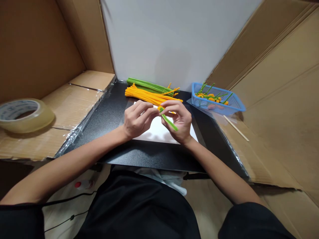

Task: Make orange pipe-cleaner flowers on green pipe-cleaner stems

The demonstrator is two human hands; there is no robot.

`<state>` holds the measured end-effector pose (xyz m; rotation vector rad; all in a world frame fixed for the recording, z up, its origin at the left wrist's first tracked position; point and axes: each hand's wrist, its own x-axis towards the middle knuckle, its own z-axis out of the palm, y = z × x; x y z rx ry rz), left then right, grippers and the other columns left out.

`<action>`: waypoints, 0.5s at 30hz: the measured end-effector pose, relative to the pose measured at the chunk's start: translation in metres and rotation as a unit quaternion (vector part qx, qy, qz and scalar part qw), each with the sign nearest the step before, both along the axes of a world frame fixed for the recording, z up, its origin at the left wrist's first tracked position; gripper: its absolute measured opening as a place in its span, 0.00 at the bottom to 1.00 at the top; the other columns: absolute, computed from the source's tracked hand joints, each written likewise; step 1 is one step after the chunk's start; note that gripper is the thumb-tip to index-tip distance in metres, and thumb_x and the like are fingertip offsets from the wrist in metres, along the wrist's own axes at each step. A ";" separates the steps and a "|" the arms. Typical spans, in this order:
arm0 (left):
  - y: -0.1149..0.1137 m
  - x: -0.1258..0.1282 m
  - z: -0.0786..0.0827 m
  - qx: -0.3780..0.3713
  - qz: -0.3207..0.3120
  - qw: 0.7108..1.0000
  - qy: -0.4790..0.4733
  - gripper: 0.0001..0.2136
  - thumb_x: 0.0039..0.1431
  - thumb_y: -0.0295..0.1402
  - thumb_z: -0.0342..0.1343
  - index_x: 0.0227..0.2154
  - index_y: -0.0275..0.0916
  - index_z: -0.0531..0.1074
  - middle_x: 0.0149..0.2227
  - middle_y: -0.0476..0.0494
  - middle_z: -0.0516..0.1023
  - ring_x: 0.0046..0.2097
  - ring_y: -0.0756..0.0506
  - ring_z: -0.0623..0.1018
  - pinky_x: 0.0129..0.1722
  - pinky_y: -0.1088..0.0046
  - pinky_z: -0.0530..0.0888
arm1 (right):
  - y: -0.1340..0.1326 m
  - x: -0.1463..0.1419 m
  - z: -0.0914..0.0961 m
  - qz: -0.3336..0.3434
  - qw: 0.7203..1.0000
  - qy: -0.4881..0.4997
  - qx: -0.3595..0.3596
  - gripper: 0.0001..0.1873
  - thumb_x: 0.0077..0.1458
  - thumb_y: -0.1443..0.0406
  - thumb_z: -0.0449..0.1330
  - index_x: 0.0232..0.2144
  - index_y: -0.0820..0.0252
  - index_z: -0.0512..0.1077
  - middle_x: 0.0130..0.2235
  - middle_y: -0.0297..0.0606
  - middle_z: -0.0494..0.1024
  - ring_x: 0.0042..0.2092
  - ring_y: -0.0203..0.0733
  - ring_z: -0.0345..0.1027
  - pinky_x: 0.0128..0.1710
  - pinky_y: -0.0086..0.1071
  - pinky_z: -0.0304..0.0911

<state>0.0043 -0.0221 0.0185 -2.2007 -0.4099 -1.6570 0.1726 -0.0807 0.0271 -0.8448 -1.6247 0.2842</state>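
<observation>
Both hands meet over a white sheet [159, 131] on the black tabletop [112, 113]. My left hand [137, 119] pinches the orange end of a small pipe-cleaner piece [160, 109]. My right hand [179, 120] is closed on the same piece, whose green stem [169, 122] sticks out below its fingers. Just beyond the hands lie a bundle of orange pipe cleaners [149, 95] and a bundle of green ones [147, 85].
A blue plastic basket [235, 105] at the right holds several green-and-orange pieces. A thin wooden stick [236, 128] lies beside it on cardboard. A roll of clear tape [23, 114] sits on the cardboard at the left. Cardboard walls enclose the table.
</observation>
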 end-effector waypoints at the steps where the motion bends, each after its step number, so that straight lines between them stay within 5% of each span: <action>1: -0.002 0.001 0.000 -0.019 -0.004 1.000 -0.002 0.04 0.65 0.32 0.57 0.34 0.40 0.76 0.31 0.45 0.77 0.32 0.48 0.76 0.33 0.72 0.75 | -0.001 0.000 0.000 -0.009 1.000 -0.005 0.005 0.02 0.56 0.63 0.65 0.34 0.51 0.74 0.45 0.37 0.74 0.49 0.44 0.72 0.41 0.39 0.80; 7: -0.007 0.008 -0.004 -0.117 -0.072 0.989 -0.050 0.03 0.65 0.31 0.58 0.36 0.38 0.73 0.34 0.45 0.78 0.35 0.49 0.77 0.33 0.74 0.76 | -0.002 0.000 -0.002 -0.038 0.999 0.004 0.012 0.04 0.55 0.63 0.67 0.34 0.51 0.75 0.42 0.36 0.68 0.45 0.42 0.71 0.38 0.37 0.79; 15: -0.010 0.014 -0.011 -0.227 -0.136 0.961 -0.083 0.04 0.68 0.33 0.55 0.38 0.38 0.70 0.38 0.45 0.76 0.38 0.51 0.78 0.29 0.80 0.78 | 0.002 -0.004 -0.001 -0.056 0.998 0.008 -0.004 0.09 0.55 0.58 0.67 0.36 0.52 0.73 0.39 0.36 0.73 0.42 0.42 0.71 0.37 0.34 0.78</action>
